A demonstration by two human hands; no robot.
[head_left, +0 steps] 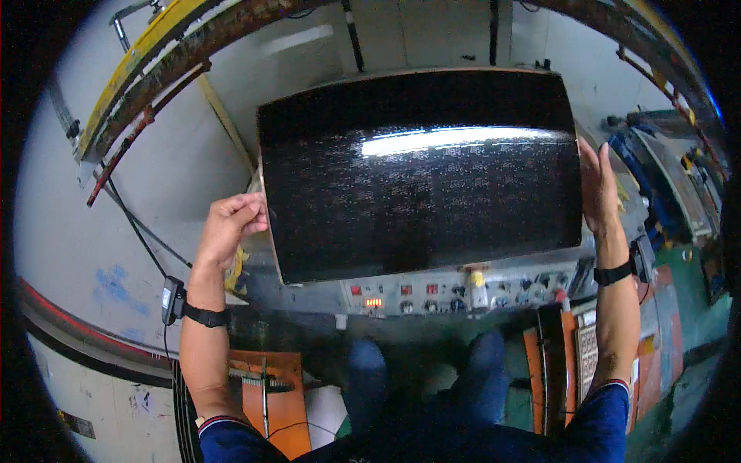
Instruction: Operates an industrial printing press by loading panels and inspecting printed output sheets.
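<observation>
A large rectangular black glossy panel (421,204), speckled with rows of tiny marks, spans the space between my hands. A long white reflection crosses its upper half. My left hand (239,220) is closed in a pinch at the panel's left edge, thumb against curled fingers. Along the right edge lies my right hand (600,189), its palm against the panel and its fingers pointing away from me, partly hidden behind the edge. Both hands hold the panel, which is slightly tilted, its left end lower in view. What lies beneath the panel is hidden.
A control panel (409,289) with knobs, switches and a lit red display runs below the black panel. A yellow and rusty metal frame (147,65) arches overhead. Orange boards (270,390) lie at lower left; stacked framed boards (567,363) stand at lower right. Equipment (671,174) crowds the far right.
</observation>
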